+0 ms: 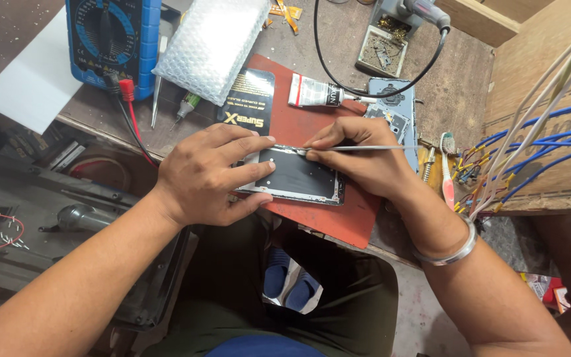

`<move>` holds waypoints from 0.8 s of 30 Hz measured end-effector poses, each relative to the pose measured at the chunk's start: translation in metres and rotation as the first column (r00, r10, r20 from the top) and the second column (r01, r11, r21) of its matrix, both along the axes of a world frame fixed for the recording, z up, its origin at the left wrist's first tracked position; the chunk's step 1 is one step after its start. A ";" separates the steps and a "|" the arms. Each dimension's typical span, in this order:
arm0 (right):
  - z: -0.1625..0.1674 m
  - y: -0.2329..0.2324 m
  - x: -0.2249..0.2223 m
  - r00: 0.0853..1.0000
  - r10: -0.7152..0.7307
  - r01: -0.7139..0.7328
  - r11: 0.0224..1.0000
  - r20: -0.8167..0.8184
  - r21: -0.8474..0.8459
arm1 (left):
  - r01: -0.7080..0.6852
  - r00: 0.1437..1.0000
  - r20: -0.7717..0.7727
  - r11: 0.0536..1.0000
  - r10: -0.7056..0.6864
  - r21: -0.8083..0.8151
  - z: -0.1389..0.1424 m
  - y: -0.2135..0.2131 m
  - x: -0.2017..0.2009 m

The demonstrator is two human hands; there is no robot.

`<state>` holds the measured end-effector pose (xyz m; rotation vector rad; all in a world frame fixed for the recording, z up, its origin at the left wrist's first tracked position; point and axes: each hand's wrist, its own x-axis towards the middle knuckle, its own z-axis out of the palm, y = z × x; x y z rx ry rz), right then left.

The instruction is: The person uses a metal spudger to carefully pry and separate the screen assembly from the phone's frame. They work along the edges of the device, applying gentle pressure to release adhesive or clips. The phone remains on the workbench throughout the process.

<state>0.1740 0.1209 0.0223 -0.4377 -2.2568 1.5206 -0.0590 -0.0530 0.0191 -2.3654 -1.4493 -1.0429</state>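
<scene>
Left hand [216,173], fingers spread, presses the phone frame [297,177] on a red mat [338,218]; right hand [358,162] pinches a metal tool [358,148] at its top edge. Glue tube [315,92] and multimeter [110,39] crowd the tabletop [457,73] behind.

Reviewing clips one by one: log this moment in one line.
left hand: pressing phone frame | right hand: holding tweezers at frame's top edge | base: red mat

At the top left of your bench you have a blue multimeter [112,41] with red and black leads, a bubble-wrap pouch [211,45] beside it, and a small glue tube [315,92] further right. A toothbrush [447,169] lies near the blue and white wires [536,142].
</scene>
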 end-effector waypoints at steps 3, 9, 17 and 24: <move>-0.001 0.002 0.002 1.000 -0.012 0.013 0.999 0.018 -0.042 | 0.001 1.000 0.007 1.000 -0.001 0.005 -0.001 0.001 -0.001; -0.002 0.001 0.003 0.999 -0.017 0.017 1.000 0.034 -0.001 | 0.000 1.000 -0.006 1.000 0.000 0.004 -0.001 0.000 -0.001; -0.002 -0.002 -0.005 0.999 -0.036 0.036 0.999 0.037 0.015 | -0.016 1.000 -0.023 1.000 0.016 0.011 0.001 0.000 0.001; 0.000 0.003 -0.005 0.997 -0.062 0.069 0.970 0.034 -0.232 | -0.018 1.000 -0.016 1.000 0.018 0.008 0.001 -0.001 0.001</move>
